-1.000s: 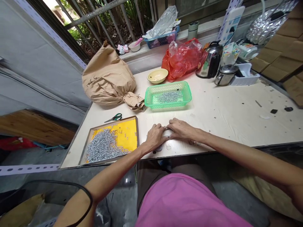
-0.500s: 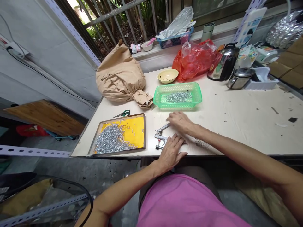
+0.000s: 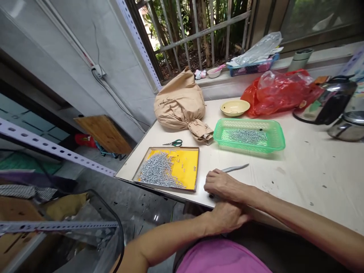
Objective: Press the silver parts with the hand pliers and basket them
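My right hand [image 3: 223, 185] rests at the near edge of the table [image 3: 307, 170], its fingers curled over the base of a small metal hand press. Only the press's thin lever [image 3: 236, 168] shows, pointing away to the right. My left hand [image 3: 227, 218] sits just below the table edge, under my right wrist, with its fingers hidden. To the left of my hands lies a yellow tray [image 3: 183, 167] with a heap of silver screws [image 3: 157, 174]. Beyond the lever stands a green basket [image 3: 250, 147] holding more screws.
Green-handled scissors [image 3: 173, 143] lie behind the tray. A tied brown paper sack [image 3: 179, 102], a yellow bowl [image 3: 234, 108], a red plastic bag [image 3: 278, 93], a kettle [image 3: 327, 102] and a steel pot [image 3: 347, 127] line the back. A dark bin rim [image 3: 113, 223] is at lower left.
The view has swung left. My left hand dropped from the tabletop to below the edge. My right hand drew back onto the press's base at the near edge.
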A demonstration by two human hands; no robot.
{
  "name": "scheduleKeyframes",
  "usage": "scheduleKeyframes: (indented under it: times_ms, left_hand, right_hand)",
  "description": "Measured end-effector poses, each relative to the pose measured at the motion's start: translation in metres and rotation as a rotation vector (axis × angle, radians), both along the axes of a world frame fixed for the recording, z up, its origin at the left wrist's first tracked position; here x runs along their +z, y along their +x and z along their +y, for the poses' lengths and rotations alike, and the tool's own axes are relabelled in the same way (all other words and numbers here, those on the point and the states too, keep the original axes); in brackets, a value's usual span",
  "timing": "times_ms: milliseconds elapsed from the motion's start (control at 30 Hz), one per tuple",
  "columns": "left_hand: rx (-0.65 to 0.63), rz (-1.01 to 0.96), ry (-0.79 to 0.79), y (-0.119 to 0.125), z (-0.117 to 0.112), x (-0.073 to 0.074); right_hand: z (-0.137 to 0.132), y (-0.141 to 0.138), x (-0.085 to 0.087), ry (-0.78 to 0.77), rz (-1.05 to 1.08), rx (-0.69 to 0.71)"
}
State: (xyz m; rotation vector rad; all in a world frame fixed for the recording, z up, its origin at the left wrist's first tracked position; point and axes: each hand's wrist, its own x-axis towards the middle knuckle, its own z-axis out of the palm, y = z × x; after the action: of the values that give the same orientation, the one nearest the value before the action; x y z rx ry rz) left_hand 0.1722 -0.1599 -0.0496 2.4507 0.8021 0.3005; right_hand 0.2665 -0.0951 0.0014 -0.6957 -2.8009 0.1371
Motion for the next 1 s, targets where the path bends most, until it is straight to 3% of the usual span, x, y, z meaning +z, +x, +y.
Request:
scheduleKeyframes:
  times_ms: [100,167,300,400,533,767,1000]
  left_hand:
    - [-0.016,-0.053,0.037,-0.008,0.006,0.012]
    - [0.077,-0.092,0.103,-0.022,0.019,0.026]
    - [0.630,-0.012,0.283,-0.076,0.067,0.054]
    - [0.853,0.170,0.330,-0.119,0.104,0.061]
    - [0.906,0.339,0.239,-0.147,0.130,0.052]
    - [0.840,0.473,0.221,-0.143,0.132,0.042]
    - [0.741,0.543,0.256,-0.149,0.123,0.041]
  right_hand:
    - [0.006,0.008,0.025,0.057,0.240,-0.189]
    - [0.019,0.023,0.046,0.149,0.363,-0.375]
    - [0.059,0.075,0.073,0.297,0.360,-0.735]
    - [0.079,0.106,0.070,0.339,0.253,-0.909]
    - [0.065,0.108,0.051,0.288,0.237,-0.850]
    - [-0.013,0.065,0.009,-0.041,0.185,-0.576]
    - [-0.047,0.053,-0.007,-0.213,-0.023,-0.660]
